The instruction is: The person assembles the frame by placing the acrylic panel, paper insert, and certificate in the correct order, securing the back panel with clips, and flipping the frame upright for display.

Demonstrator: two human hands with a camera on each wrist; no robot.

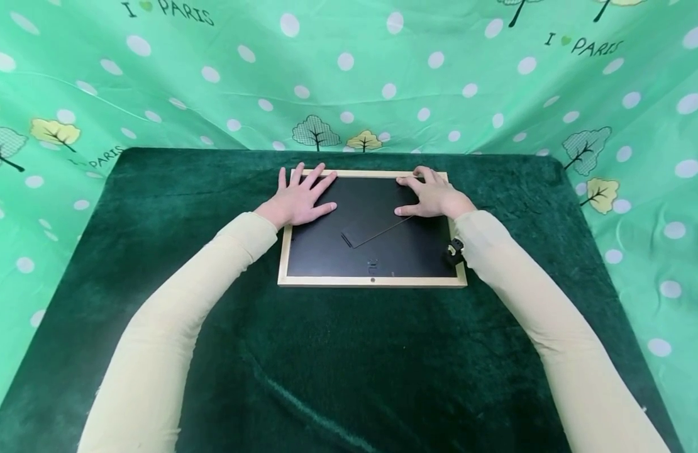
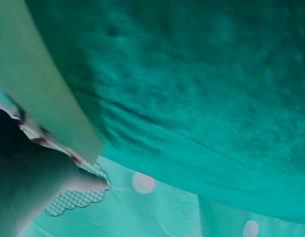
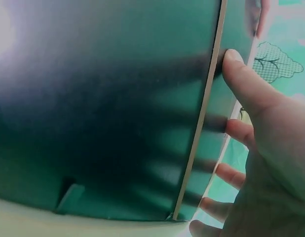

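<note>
A picture frame with a pale wooden border (image 1: 326, 281) lies back side up, its black backing board (image 1: 326, 251) showing. One long thin edge line crosses the board, with a short dark slot by its lower end. My left hand (image 1: 301, 202) rests on the upper left corner, fingers spread. In the left wrist view it is dark and partly hidden beside the wooden border (image 2: 49, 89). Over the upper right part is my right hand (image 1: 434, 196), fingers spread and slightly bent. Its fingertips touch the board (image 3: 118, 123) near that edge line in the right wrist view.
Dark green velvety cloth (image 1: 349, 352) covers the table beneath the frame. Behind and on both sides hangs a light green dotted curtain (image 1: 349, 82) with tree prints. A small black device (image 1: 455, 250) sits at my right wrist, over the frame's right border.
</note>
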